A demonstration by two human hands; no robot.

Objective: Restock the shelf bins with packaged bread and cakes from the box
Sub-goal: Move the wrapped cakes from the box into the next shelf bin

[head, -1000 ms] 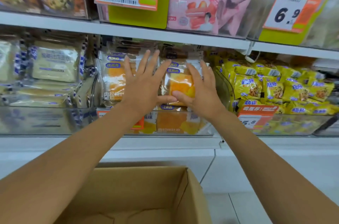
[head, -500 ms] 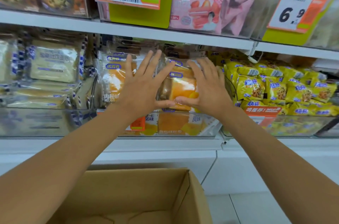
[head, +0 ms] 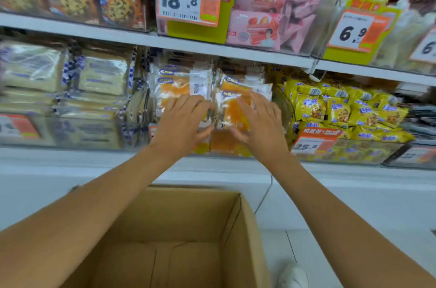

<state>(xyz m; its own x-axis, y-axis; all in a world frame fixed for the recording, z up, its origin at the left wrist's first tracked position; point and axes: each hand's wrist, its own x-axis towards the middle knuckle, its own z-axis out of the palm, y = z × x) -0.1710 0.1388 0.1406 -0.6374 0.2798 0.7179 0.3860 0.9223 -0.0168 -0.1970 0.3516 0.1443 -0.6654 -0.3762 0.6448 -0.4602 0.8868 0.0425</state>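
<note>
Change: both hands have dropped from a raised, fanned-out pose to lie lower and flatter across the front packets, fingers now pointing inward toward each other. The view has also pulled back, so more of the box shows.
Meaning for the task: this looks like the last press that seats the newest packet, so this placement seems nearly done.
Left bin (head: 82,131): pale bread packets (head: 103,75) with blue trim, stacked flat and filling it to the shelf above.
Left hand (head: 181,120): fingers straight and close together, laid on the left stack of orange cake packets (head: 173,88). It grips nothing, though its thumb is blurred.
Middle bin (head: 226,148): two rows of orange cake packets standing on edge, label side forward. The front packet (head: 232,110) sits between the two hands, inside the bin.
Box (head: 188,212): open, below the shelf and between the forearms. Only bare cardboard flaps show in the part in view.
Right hand (head: 262,122): fingers spread and extended, pressing the right side of the front packet, thumb tucked low toward its bottom edge. Blur hides whether the thumb pinches.
Right bin (head: 354,153): a loose heap of small yellow packets (head: 342,108), with a price tag (head: 311,143) on the front.
</note>
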